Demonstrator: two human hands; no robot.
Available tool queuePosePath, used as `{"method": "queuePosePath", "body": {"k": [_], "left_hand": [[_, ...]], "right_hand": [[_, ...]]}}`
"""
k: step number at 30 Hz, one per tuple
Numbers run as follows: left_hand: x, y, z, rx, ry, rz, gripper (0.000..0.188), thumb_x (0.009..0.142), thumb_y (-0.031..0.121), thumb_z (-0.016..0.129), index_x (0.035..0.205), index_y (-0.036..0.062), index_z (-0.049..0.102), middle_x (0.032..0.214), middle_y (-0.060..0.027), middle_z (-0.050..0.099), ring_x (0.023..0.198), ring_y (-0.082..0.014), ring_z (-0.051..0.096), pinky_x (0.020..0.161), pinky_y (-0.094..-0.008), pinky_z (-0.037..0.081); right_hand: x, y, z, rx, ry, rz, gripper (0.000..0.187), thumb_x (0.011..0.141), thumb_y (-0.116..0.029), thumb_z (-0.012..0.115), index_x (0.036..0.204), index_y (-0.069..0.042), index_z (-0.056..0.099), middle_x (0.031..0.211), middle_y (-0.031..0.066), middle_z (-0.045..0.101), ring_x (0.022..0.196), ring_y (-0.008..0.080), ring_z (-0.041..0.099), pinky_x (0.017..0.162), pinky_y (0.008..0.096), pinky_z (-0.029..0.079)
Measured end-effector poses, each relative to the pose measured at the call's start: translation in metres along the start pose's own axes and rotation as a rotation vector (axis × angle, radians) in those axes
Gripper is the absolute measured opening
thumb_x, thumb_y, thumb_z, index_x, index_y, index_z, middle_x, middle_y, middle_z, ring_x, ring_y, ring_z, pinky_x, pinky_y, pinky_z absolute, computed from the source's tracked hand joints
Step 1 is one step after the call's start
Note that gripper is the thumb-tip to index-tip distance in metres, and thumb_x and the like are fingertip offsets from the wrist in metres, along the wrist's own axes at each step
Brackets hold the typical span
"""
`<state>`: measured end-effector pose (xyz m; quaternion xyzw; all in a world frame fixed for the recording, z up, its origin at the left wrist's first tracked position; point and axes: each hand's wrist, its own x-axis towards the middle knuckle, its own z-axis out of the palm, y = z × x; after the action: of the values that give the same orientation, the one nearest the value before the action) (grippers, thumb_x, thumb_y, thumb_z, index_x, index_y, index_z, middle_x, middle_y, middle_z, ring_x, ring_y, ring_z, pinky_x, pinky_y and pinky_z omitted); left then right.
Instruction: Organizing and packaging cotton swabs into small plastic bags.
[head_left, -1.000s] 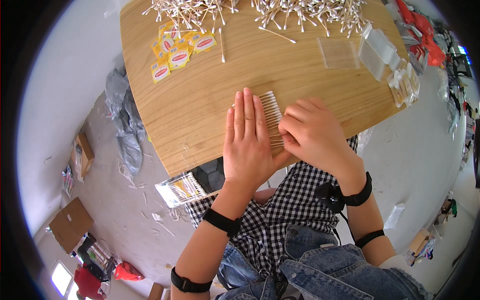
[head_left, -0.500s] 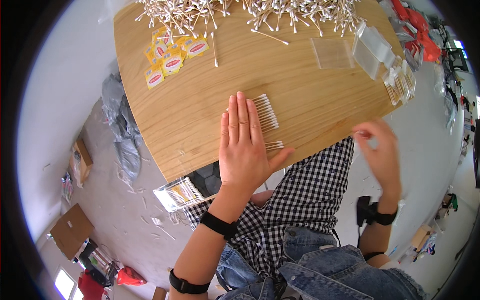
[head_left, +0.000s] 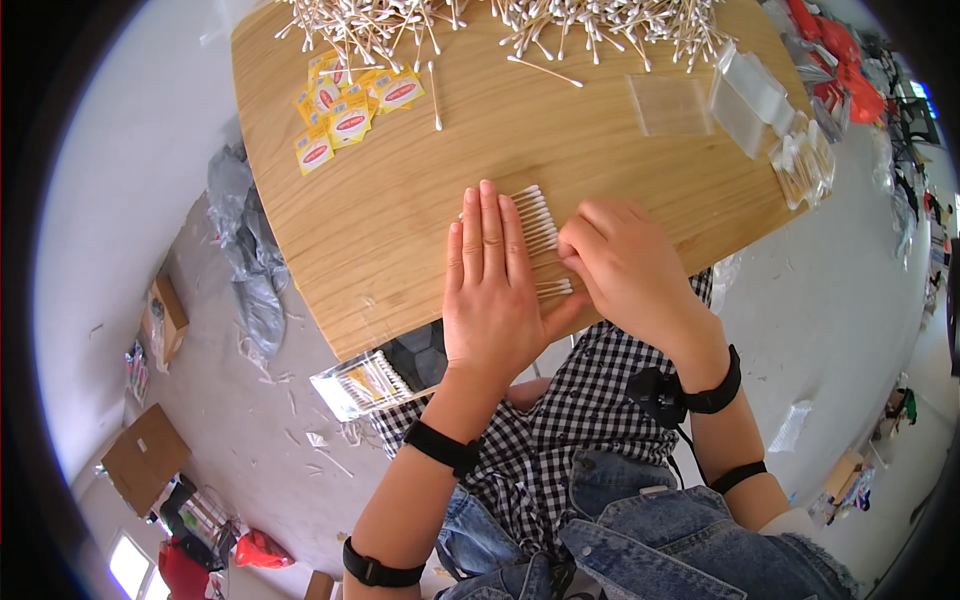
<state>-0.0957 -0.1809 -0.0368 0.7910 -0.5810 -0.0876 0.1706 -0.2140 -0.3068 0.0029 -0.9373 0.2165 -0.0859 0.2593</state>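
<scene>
My left hand (head_left: 492,300) lies flat with straight fingers over a row of cotton swabs (head_left: 538,218) near the table's front edge. White tips of the row stick out to the right of its fingers. A little nearer, beside the thumb, a few more swab tips (head_left: 556,287) show with a gap between them and the row. My right hand (head_left: 632,268) is closed in a pinch right at the tips bordering that gap. Its fingertips are turned away, so whatever they hold is hidden.
Loose cotton swabs (head_left: 610,25) are heaped along the far edge of the wooden table (head_left: 400,240). Yellow packets (head_left: 350,122) lie at left, clear plastic bags (head_left: 670,105) at right, with a filled swab bag (head_left: 803,165) by the right edge. Another filled bag (head_left: 362,385) sits below the table's near-left edge.
My right hand has swung from beyond the table's right edge leftward to the swab tips. My left hand has stayed flat on the row.
</scene>
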Motion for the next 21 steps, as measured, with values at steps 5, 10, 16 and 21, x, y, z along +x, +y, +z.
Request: {"method": "queuePosePath", "body": {"k": [5, 10, 16, 21], "left_hand": [[-0.003, -0.003, -0.007, 0.023, -0.02, -0.01, 0.114, 0.08, 0.069, 0.065, 0.149, -0.013, 0.025, 0.159, -0.0295, 0.023, 0.15, -0.0389, 0.021, 0.122, -0.0473, 0.02], [-0.001, 0.0, -0.003, 0.023, -0.013, 0.001, 0.116, 0.079, 0.069, 0.065, 0.15, -0.0133, 0.024, 0.159, -0.0299, 0.023, 0.15, -0.039, 0.021, 0.122, -0.0471, 0.02], [0.001, 0.0, 0.0, 0.028, -0.017, 0.0, 0.117, 0.079, 0.07, 0.065, 0.15, -0.0132, 0.024, 0.159, -0.0293, 0.022, 0.15, -0.0385, 0.021, 0.122, -0.047, 0.02], [0.001, 0.0, -0.004, 0.047, -0.034, -0.015, 0.117, 0.079, 0.07, 0.064, 0.15, -0.0128, 0.023, 0.16, -0.0287, 0.021, 0.151, -0.0378, 0.02, 0.122, -0.0466, 0.02]], "right_hand": [[-0.053, 0.014, -0.063, -0.204, -0.112, 0.301, 0.008, 0.078, 0.002, 0.06, 0.081, -0.002, 0.054, 0.084, 0.015, 0.055, 0.084, 0.0349, 0.056, 0.074, 0.0451, 0.045], [-0.118, 0.042, -0.113, -0.378, 0.002, 0.766, 0.009, 0.082, 0.003, 0.064, 0.09, 0.001, 0.06, 0.086, 0.0139, 0.059, 0.084, 0.032, 0.059, 0.078, 0.0401, 0.047], [-0.05, 0.024, -0.035, 0.2, 0.285, 0.197, 0.018, 0.084, 0.009, 0.059, 0.093, -0.003, 0.07, 0.091, 0.0071, 0.062, 0.085, 0.0238, 0.062, 0.075, 0.0315, 0.049], [0.0, 0.018, 0.03, 0.489, 0.378, 0.075, 0.022, 0.079, 0.014, 0.057, 0.079, -0.004, 0.07, 0.09, 0.0056, 0.061, 0.083, 0.0199, 0.06, 0.066, 0.0288, 0.048]]}}
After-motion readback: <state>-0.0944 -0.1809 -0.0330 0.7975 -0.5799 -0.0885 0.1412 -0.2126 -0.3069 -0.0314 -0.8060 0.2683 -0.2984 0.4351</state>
